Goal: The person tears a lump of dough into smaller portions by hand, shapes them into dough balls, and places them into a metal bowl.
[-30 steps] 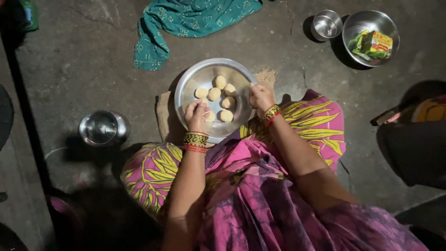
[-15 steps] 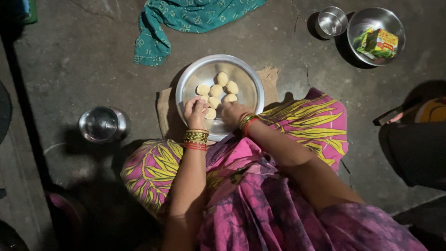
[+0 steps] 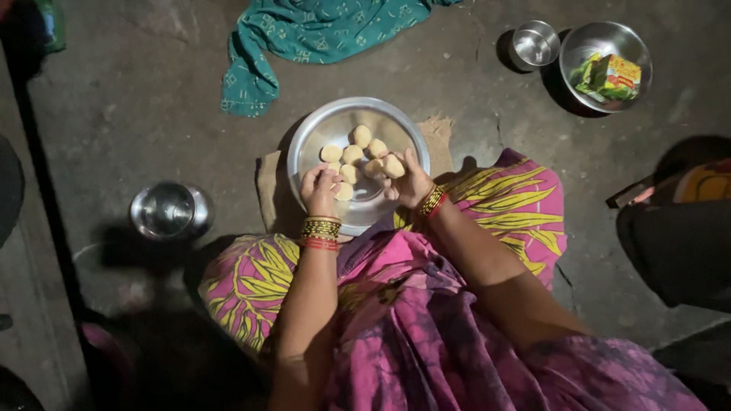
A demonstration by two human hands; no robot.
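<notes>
A round steel plate lies on the floor in front of me, resting on a brown mat. Several pale dough balls sit in its middle. My left hand is curled over the plate's near side with its fingers closed on a dough ball. My right hand holds another dough ball between thumb and fingers just above the plate's right part. Both wrists wear bangles.
A teal cloth lies crumpled beyond the plate. A small steel cup and a steel bowl holding a packet stand at the far right. Another steel vessel stands on the left. My pink and yellow garment covers my knees.
My right hand has come back from the plate's far right rim toward its near side and now holds a dough ball. My left hand stayed at the near edge.
</notes>
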